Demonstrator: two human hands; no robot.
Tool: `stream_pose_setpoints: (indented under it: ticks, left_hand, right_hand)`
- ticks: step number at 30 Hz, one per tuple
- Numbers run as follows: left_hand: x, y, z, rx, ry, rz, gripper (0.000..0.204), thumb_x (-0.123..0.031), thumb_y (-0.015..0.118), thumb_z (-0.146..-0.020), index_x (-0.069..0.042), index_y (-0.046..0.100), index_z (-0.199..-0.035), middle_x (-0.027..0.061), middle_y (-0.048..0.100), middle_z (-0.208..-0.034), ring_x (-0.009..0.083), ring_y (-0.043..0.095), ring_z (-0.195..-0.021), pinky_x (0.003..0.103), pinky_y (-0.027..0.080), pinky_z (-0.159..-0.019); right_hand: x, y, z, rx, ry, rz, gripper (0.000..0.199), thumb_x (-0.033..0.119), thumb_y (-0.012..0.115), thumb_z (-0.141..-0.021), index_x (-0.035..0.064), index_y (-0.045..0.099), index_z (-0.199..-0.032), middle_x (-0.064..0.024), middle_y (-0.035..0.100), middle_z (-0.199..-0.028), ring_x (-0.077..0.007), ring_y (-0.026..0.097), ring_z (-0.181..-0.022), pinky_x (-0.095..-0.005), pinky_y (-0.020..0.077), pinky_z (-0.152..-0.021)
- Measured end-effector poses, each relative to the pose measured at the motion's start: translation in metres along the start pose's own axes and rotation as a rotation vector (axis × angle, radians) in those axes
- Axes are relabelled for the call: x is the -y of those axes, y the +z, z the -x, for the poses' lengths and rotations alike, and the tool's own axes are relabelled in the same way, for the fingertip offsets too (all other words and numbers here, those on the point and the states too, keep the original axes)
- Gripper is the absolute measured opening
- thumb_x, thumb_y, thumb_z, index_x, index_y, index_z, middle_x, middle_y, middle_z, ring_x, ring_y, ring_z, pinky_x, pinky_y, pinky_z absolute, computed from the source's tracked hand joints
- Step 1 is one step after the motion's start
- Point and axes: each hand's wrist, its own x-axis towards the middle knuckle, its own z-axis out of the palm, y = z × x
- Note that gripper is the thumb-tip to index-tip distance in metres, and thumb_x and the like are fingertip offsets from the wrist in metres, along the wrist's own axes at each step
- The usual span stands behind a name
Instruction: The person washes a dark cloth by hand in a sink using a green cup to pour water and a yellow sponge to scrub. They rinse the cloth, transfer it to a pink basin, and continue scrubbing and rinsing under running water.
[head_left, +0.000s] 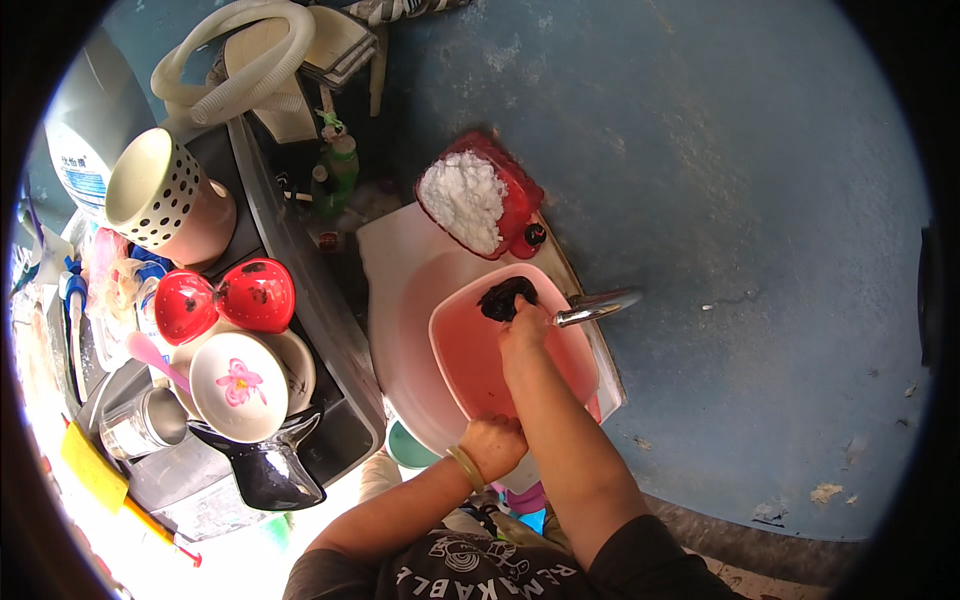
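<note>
A pink square basin (pixel 466 345) stands in the white sink (pixel 400 300) under a chrome tap (pixel 590 307). My right hand (pixel 525 328) reaches over the basin, its fingers closed on a crumpled black cloth-like thing (pixel 505 298) near the far wall, by the tap. Its exact kind is hard to make out. At the near rim of the basin, my left hand (pixel 493 447) is closed on the edge, its fingertips hidden from sight. A yellowish bangle (pixel 466 467) circles my left wrist.
Left of the sink, a dark counter (pixel 345 425) carries a red double bowl (pixel 262 295), a flowered white bowl (pixel 215 412), a glossy black dish (pixel 268 470), a glass jar (pixel 135 425) and a dotted cup (pixel 160 195). Behind the basin sits a red tray of white clumps (pixel 465 200).
</note>
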Motion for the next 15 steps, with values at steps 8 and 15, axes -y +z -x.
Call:
stream_pose_setpoints:
  ticks: [8, 15]
  left_hand:
    - [-0.003, 0.003, 0.003, -0.041, -0.038, 0.002, 0.009, -0.019, 0.062, -0.062, -0.011, 0.060, -0.064, 0.0054, 0.059, -0.062, 0.0233, 0.061, -0.060, 0.039, 0.046, -0.057]
    - [0.000, 0.005, 0.003, -0.043, -0.040, 0.025, 0.006, -0.016, 0.060, -0.065, -0.010, 0.062, -0.066, 0.0054, 0.060, -0.065, 0.0222, 0.062, -0.062, 0.037, 0.047, -0.059]
  right_hand:
    - [0.014, -0.007, 0.016, -0.015, 0.035, -0.196, 0.014, 0.006, 0.060, -0.092, 0.0110, 0.060, -0.105, -0.0013, 0.060, -0.092, -0.0126, 0.055, -0.068, -0.0243, 0.0397, -0.051]
    - [-0.017, 0.009, -0.026, -0.119, -0.255, 0.068, 0.013, 0.006, 0.060, -0.088, 0.0105, 0.059, -0.101, -0.0006, 0.059, -0.089, -0.0127, 0.052, -0.067, -0.0290, 0.0343, -0.048]
